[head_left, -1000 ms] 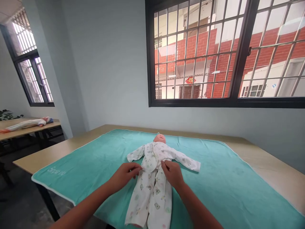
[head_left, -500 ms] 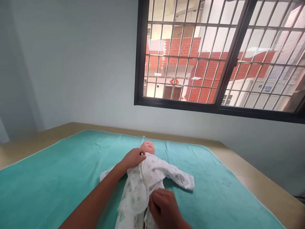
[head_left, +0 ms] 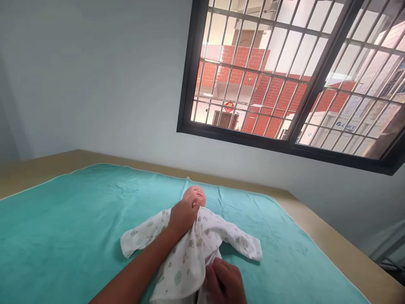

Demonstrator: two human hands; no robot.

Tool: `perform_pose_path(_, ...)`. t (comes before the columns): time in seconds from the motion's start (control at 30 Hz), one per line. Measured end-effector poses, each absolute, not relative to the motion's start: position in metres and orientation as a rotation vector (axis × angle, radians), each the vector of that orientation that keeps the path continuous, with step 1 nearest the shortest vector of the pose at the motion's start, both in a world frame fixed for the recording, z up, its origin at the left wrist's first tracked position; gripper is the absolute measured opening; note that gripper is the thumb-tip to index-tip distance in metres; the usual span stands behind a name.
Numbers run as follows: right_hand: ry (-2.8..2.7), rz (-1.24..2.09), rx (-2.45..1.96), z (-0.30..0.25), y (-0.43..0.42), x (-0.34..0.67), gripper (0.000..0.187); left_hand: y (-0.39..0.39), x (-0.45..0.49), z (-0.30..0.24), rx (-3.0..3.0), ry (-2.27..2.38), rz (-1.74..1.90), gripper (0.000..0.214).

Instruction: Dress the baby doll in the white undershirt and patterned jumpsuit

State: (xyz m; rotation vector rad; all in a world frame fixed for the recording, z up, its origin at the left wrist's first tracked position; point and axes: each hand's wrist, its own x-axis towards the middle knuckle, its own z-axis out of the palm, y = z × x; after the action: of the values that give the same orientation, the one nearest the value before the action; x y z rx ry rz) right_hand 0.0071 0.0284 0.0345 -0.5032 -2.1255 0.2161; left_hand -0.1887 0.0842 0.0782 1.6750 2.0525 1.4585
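A baby doll point(head_left: 195, 194) lies on its back on a teal blanket point(head_left: 63, 219), dressed in a white printed sleepsuit point(head_left: 190, 249) with both sleeves spread out. My left hand point(head_left: 182, 215) rests on the doll's chest just under the chin, fingers closed on the suit's front flap at the collar. My right hand point(head_left: 224, 282) sits low at the doll's waist, fingers curled and pinching the lower edge of the flap. The doll's legs are below the picture's edge.
The blanket covers a wooden table point(head_left: 322, 236) that stands against a grey wall point(head_left: 110, 84). A black-framed barred window point(head_left: 284, 76) is above the table's far side. The table's edge runs along the right.
The view has tilted up and closer. My left hand has slid up from the doll's waist to its collar. My right hand stays low at the waist on the flap.
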Motion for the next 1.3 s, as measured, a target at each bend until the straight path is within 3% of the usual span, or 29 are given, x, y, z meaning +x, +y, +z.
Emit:
perform_pose_path(0.17, -1.896, 0.416, -0.750, 0.042, 0.037, 0.011, 0.011, 0.088, -0.196, 0.072, 1.542, 1.943, 1.561, 0.015)
perform_pose_path(0.33, -2.036, 0.453, -0.874, 0.074, 0.065, -0.014, 0.016, 0.085, -0.198, 0.077, 1.382, 1.721, 1.718, 0.021)
perform_pose_path(0.5, -2.301, 0.159, -1.337, 0.106, 0.088, -0.069, 0.019, 0.086, -0.206, 0.075, 1.292, 1.589, 1.769, 0.024)
perform_pose_path(0.63, -2.405, 0.091, -1.423, 0.112, 0.091, -0.092, 0.025, 0.089, -0.215, 0.068, 1.239, 1.603, 1.802, 0.026)
perform_pose_path(0.87, -2.328, 0.408, -1.236, 0.101, 0.120, -0.081, 0.016, 0.089, -0.214, 0.065, 1.291, 1.609, 1.753, 0.027)
perform_pose_path(1.03, -2.054, 0.659, -1.156, 0.089, 0.140, -0.083, 0.027, 0.086, -0.209, 0.074, 1.346, 1.572, 1.681, 0.024)
perform_pose_path(1.3, -1.571, 1.254, -0.886, 0.071, 0.153, -0.095, 0.025, 0.076, -0.199, 0.094, 1.186, 1.428, 1.731, 0.025)
